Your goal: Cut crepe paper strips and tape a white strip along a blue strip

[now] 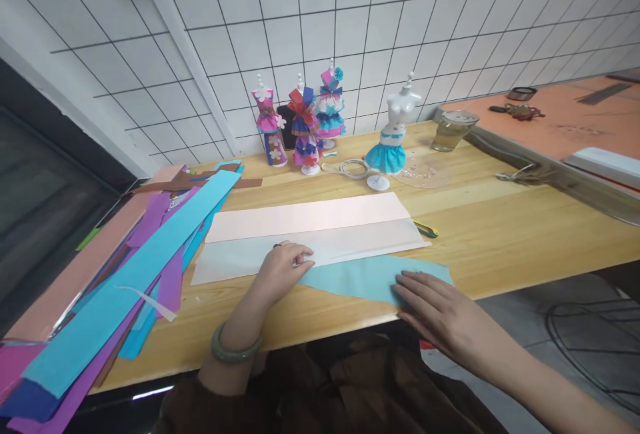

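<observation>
A light blue crepe-paper piece lies along the front of the table, narrowing toward its left end. My left hand is closed at that narrow end, its thumb and fingertips curled together on the paper's edge. Flat on the right part of the same piece rests my right hand, fingers stretched out side by side. Just behind, a pale pink paper sheet lies with a translucent whitish strip along its near side. The yellow utility knife sits at this sheet's right edge, partly hidden.
Coloured paper strips pile up at the left, some overhanging the front edge. Along the wall stand several dressed mini mannequins and one in a blue skirt. A tape roll, a glass cup and scissors lie farther right.
</observation>
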`<state>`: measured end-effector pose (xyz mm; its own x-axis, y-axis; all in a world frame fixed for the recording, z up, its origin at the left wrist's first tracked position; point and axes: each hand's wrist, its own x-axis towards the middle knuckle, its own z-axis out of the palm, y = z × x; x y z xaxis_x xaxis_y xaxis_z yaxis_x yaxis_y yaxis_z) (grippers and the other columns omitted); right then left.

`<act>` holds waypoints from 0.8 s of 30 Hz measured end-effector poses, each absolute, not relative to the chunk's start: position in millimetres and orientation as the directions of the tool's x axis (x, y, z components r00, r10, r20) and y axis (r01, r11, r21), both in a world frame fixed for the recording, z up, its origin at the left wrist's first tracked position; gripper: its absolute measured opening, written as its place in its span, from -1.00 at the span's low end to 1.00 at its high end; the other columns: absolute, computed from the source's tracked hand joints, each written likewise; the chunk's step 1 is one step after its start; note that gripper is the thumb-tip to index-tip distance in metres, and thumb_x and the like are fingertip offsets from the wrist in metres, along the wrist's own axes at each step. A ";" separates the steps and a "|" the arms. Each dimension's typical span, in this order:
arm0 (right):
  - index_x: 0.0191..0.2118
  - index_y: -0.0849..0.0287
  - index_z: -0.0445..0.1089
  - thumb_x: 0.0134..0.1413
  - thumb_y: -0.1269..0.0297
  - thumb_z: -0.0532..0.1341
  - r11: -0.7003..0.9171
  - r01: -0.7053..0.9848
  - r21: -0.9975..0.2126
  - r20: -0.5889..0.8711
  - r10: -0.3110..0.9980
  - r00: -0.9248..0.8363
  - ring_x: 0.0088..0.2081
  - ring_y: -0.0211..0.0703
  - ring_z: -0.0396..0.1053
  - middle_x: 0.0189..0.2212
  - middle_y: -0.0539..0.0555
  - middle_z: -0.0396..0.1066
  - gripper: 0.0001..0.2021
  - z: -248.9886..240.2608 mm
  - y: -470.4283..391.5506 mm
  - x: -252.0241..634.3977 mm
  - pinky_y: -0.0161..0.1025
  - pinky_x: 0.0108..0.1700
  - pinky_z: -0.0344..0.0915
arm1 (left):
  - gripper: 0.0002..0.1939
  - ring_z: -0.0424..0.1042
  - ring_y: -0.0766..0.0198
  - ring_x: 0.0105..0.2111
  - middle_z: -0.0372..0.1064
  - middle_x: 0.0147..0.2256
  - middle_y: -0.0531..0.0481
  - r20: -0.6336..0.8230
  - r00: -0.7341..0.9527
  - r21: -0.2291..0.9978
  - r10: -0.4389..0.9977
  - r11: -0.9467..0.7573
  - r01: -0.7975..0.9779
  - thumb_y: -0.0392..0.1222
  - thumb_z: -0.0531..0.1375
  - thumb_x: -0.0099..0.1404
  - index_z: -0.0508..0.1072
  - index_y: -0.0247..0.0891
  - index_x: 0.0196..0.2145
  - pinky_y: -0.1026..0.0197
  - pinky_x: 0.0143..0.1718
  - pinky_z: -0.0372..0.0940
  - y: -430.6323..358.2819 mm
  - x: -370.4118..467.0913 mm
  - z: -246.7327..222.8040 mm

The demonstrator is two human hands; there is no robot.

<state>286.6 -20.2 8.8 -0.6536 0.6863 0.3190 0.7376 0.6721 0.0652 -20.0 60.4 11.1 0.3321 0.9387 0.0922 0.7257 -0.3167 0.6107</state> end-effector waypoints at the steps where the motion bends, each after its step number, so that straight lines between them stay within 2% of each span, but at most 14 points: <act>1: -0.05 0.23 0.32 0.10 0.31 0.06 0.680 0.729 0.078 0.315 0.677 -0.665 0.01 -0.03 0.22 -0.08 0.18 0.35 -0.70 8.7 -21.0 285.4 -0.06 0.02 0.20 | -0.81 0.28 0.30 -0.38 0.31 -0.47 0.06 0.111 0.337 0.615 0.935 -0.331 0.715 -0.15 0.13 0.11 0.44 -0.17 -0.29 0.23 -0.30 0.18 59.4 -20.1 11.4; 6: 0.04 0.22 0.23 0.15 0.39 -0.06 0.734 0.668 0.126 0.278 0.620 -0.734 -0.01 -0.05 0.24 -0.06 0.16 0.34 -0.64 7.7 -16.8 293.4 -0.06 -0.03 0.24 | -0.83 0.29 0.30 -0.38 0.33 -0.46 0.04 0.179 0.357 0.633 0.917 -0.385 0.672 -0.17 0.12 0.13 0.44 -0.20 -0.30 0.21 -0.28 0.19 55.8 -19.6 14.8; 12: 0.03 0.14 0.23 0.15 0.38 -0.10 0.741 0.661 0.118 0.327 0.600 -0.730 -0.11 -0.08 0.31 -0.16 0.10 0.41 -0.64 14.9 -7.4 315.5 -0.05 -0.05 0.21 | -0.86 0.29 0.28 -0.33 0.36 -0.46 0.03 0.238 0.388 0.627 0.891 -0.446 0.639 -0.23 0.13 0.14 0.43 -0.21 -0.32 0.19 -0.24 0.19 55.0 -18.9 17.4; 19: -0.01 0.07 0.28 0.11 0.27 -0.03 0.667 0.736 0.111 0.248 0.699 -0.671 -0.10 0.01 0.27 -0.17 0.12 0.40 -0.65 16.2 4.1 374.8 -0.06 -0.09 0.20 | -0.86 0.28 0.27 -0.30 0.38 -0.43 0.04 0.243 0.417 0.613 0.876 -0.471 0.634 -0.27 0.13 0.14 0.43 -0.21 -0.30 0.19 -0.21 0.17 55.5 -19.1 16.1; 24: -0.11 0.17 0.39 0.10 0.15 -0.03 0.625 0.766 0.151 0.266 0.720 -0.641 -0.10 0.05 0.26 -0.17 0.25 0.39 -0.64 0.8 28.9 446.3 -0.08 -0.08 0.16 | -0.85 0.28 0.27 -0.30 0.38 -0.43 0.02 0.259 0.439 0.594 0.860 -0.501 0.630 -0.24 0.13 0.14 0.43 -0.21 -0.29 0.18 -0.21 0.17 55.3 -19.5 15.7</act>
